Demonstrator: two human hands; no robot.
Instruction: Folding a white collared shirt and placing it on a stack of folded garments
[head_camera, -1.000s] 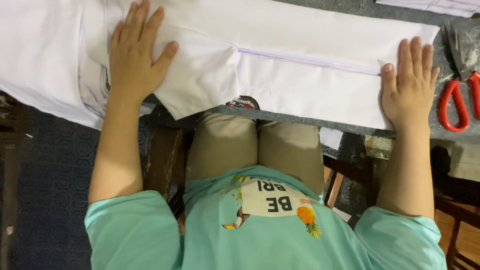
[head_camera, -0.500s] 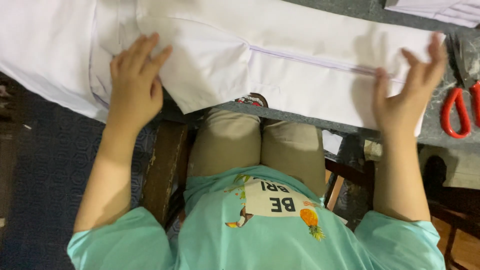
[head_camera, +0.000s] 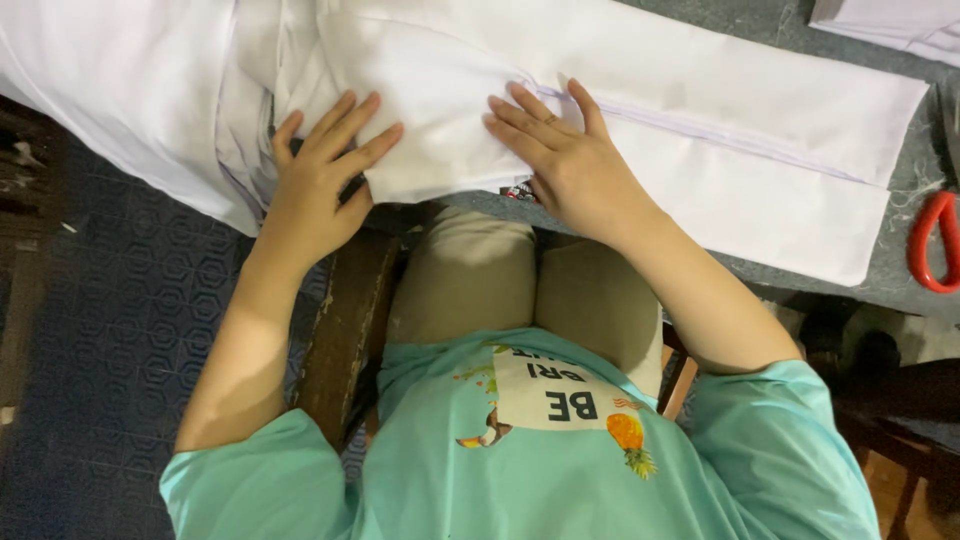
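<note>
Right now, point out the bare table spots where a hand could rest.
Bare grey table shows right of the white fabric, up to the red scissors handle, and a strip along the top edge. The left, under both hands, is crowded with cloth.

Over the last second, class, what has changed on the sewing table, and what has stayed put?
The right hand left the far end of the white fabric and slid in to press flat beside the left hand. Nothing was gripped. The left hand stayed flat on the fabric's folded end; the red scissors did not move.
</note>
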